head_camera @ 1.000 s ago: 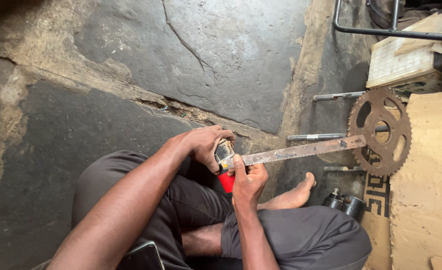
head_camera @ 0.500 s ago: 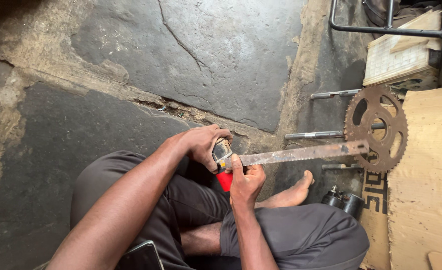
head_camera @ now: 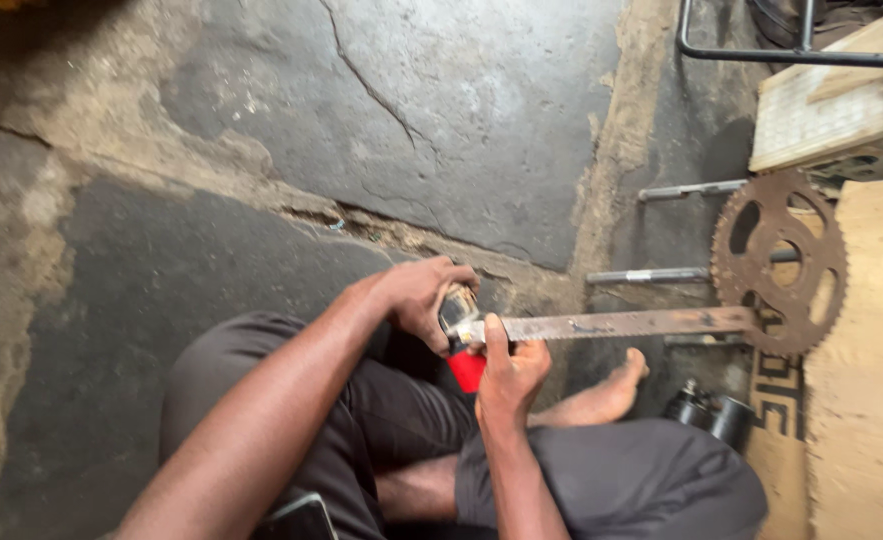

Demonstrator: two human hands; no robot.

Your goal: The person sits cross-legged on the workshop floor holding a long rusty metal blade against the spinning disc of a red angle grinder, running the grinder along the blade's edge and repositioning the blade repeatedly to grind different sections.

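Seated person grips a rusty flat metal bar (head_camera: 621,323) at its near end with both hands.

The left hand (head_camera: 423,300) is curled around a small dark-and-silver object (head_camera: 456,308) at the bar's 9 o'clock end; the right hand (head_camera: 509,372) is closed just beneath, thumb pressed along the bar. The bar runs toward 3 o'clock, its far end over a rusty sprocket (head_camera: 779,262). A red piece (head_camera: 468,369) shows below the hands; two threaded rods (head_camera: 647,274) lie on the cracked concrete floor (head_camera: 441,120).
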